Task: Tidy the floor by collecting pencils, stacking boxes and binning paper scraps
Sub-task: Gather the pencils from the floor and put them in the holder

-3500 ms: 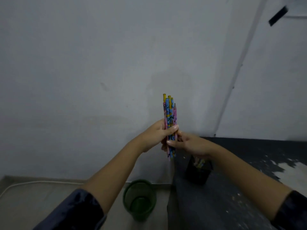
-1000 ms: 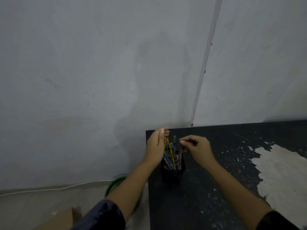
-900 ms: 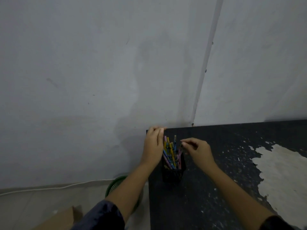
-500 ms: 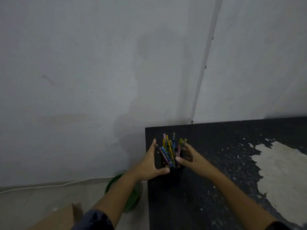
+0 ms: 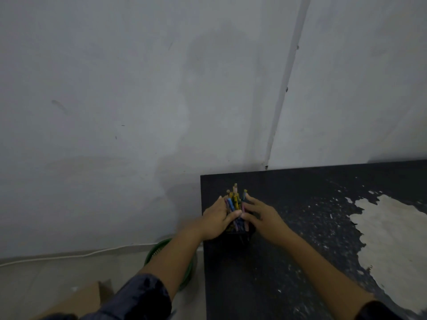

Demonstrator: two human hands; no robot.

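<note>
Several colourful pencils [image 5: 233,200] stand in a black pencil holder [image 5: 241,236] near the left edge of a dark table [image 5: 277,273]. My left hand [image 5: 215,222] is curled round the pencil bundle from the left, its thumb across the front. My right hand [image 5: 263,217] rests against the pencils from the right with its fingers spread and fairly straight. The two thumbs almost meet in front of the pencils. Most of the holder is hidden behind my hands.
A green bin [image 5: 157,250] stands on the floor left of the table, partly behind my left forearm. A cardboard box [image 5: 76,301] lies at the bottom left. A white cable [image 5: 69,256] runs along the wall base. The tabletop's right side is worn pale [image 5: 388,245].
The pencils went from my raised hands into the holder. Both hands then cupped the holder low down and have now closed in higher around the pencils.
</note>
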